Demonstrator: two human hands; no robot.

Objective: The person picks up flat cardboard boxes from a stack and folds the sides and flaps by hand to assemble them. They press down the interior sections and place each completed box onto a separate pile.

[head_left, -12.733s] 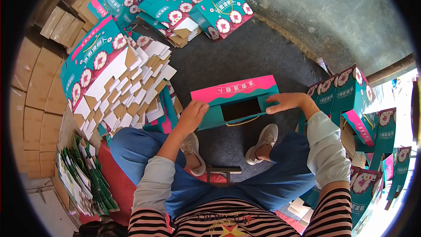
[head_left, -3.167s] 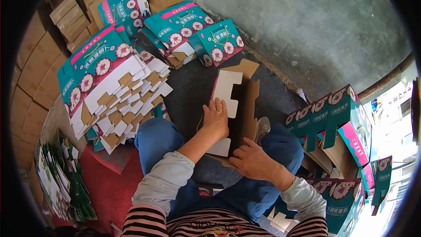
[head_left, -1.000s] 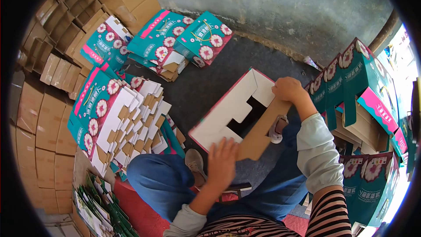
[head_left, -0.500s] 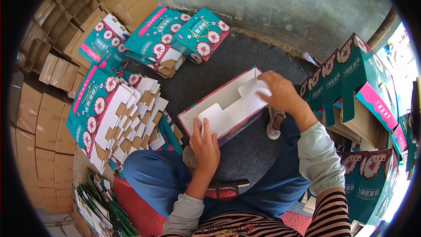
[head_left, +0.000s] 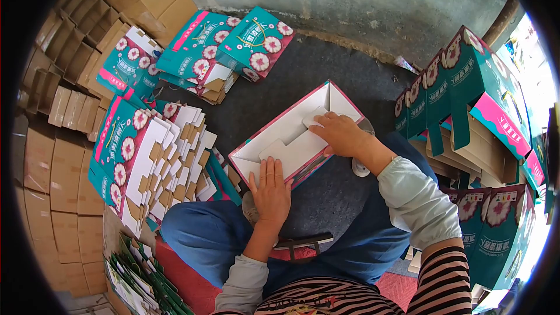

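Note:
Between my knees stands a cardboard gift box (head_left: 272, 130), open at the top, white inside with pink and teal outer edges. Its long side runs diagonally. My left hand (head_left: 270, 195) lies with straight fingers against the near wall, by the left end of a white flap (head_left: 286, 150). Toward the box's right end, my right hand (head_left: 343, 134) has its fingers bent over the flap at the near edge and its thumb on the outer side. The fingertips partly hide that flap's right end.
Flat printed cartons (head_left: 125, 157) are stacked at left, with brown cardboard boxes (head_left: 64, 181) behind them. Printed boxes (head_left: 254, 44) sit toward the grey wall (head_left: 326, 6). More teal boxes (head_left: 461, 90) stand at right. Folded green bags or cartons (head_left: 143, 274) lie at lower left.
My right hand has moved left and down along the box, and the raised right flap is now folded lower. My left hand stays at the near left wall. The view has shifted slightly.

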